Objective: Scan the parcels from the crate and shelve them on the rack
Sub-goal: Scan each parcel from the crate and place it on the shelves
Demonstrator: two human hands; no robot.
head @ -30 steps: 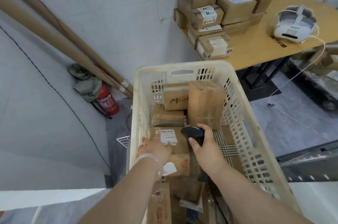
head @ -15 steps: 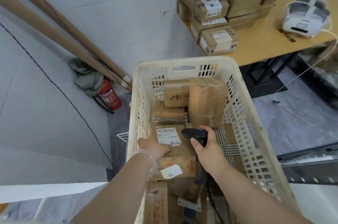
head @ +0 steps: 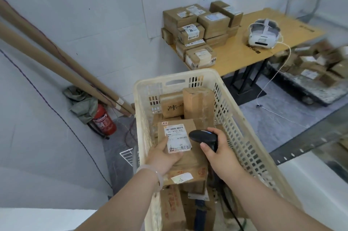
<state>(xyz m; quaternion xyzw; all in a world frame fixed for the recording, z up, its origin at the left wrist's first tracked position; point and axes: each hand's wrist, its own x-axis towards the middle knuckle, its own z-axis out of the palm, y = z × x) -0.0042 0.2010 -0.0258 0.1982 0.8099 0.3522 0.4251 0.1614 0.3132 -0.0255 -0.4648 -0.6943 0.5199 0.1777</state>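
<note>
Hands are both down inside the crate, close but not touching. Left hand grips the near end of a labelled parcel, thumb on the label and barcode side facing up. The parcel sits on top of the pile, tilted a bit. Right hand is wrapped round the handle of a black scanner, with its head just right of the label.

Judged step: scanning this one parcel. Whether the code has read cannot be told.

Progress looks early to middling. The crate holds plenty of other parcels, some upright beyond the hands, more stacked under and nearer than them. All of those look left to scan and shelve.

No parcel is seen on any rack. A slotted metal rail well right of the right hand may be part of the rack, not sure.

Stacked boxes sit on the worktop far beyond the hands. Cannot tell if they count as done, pending or unrelated.

Left for this parcel: lift it out, carry it over, shelve it.
</note>
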